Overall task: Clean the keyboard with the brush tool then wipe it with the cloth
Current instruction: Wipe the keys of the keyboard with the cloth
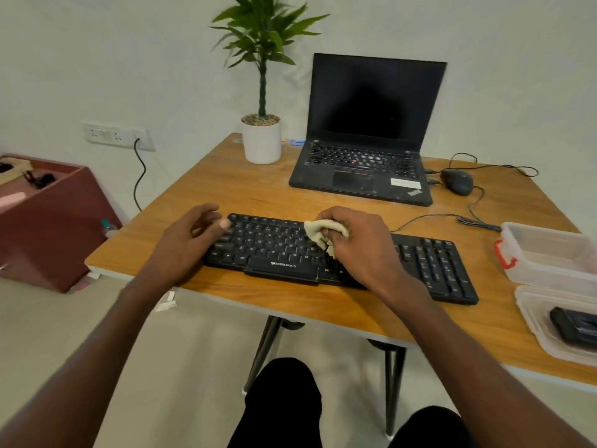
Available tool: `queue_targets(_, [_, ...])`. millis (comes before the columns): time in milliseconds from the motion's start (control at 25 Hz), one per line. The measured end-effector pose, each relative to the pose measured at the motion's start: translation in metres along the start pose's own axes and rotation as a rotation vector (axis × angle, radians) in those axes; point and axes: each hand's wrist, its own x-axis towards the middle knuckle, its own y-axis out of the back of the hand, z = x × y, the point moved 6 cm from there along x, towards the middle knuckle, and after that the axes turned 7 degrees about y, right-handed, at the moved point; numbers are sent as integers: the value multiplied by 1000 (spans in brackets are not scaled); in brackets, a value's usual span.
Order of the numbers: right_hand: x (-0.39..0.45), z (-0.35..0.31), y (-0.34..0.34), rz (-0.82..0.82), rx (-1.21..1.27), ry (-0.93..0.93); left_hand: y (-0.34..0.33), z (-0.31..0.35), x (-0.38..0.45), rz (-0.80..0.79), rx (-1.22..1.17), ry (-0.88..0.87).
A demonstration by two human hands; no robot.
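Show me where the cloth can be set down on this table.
Free: the bare wood between the keyboard, plant pot and laptop, and the strip in front of the keyboard. Crowded: the right side, with mouse, cables and two plastic boxes.

Black keyboard (277, 250) lying across centre of frame on wooden desk (226, 185). Right hand (358, 244) gripping crumpled beige cloth (323, 234), pressing it onto keys right of centre. Left hand (190, 237) resting at keyboard's left end, fingers (223, 223) loosely curled, thumb touching top-left keys. Open laptop (365, 140) sitting upper centre, screen dark. Potted plant (261, 137) standing just left of laptop. Black mouse (457, 182) lying right of laptop. Two clear plastic containers (549, 253) sitting at right edge of frame.
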Motion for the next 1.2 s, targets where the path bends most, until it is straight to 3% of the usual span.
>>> queue_targets(160, [30, -31, -43, -99, 36, 98, -8, -10, 10, -241, 152, -19])
queue_targets(360, [73, -62, -91, -214, 81, 144, -8, -18, 14, -367, 198, -38])
queue_targets(720, [104, -82, -143, -456, -21, 135, -9, -14, 24, -301, 360, -82])
queue_targets(840, [115, -74, -136, -542, -228, 158, -10, -10, 21, -264, 407, -77])
queue_targets(920, [120, -81, -127, -487, -358, 216, -9, -8, 20, -246, 393, -85])
queue_targets(1000, [117, -94, -127, -403, -252, 271, -9, -7, 19, -239, 385, -98])
queue_targets(1080, [106, -101, -130, -459, -165, 323, -9, -6, 19, -228, 391, -112])
queue_targets(1200, [112, -91, -129, -567, -276, 284, -9, -6, 18, -239, 376, -103])
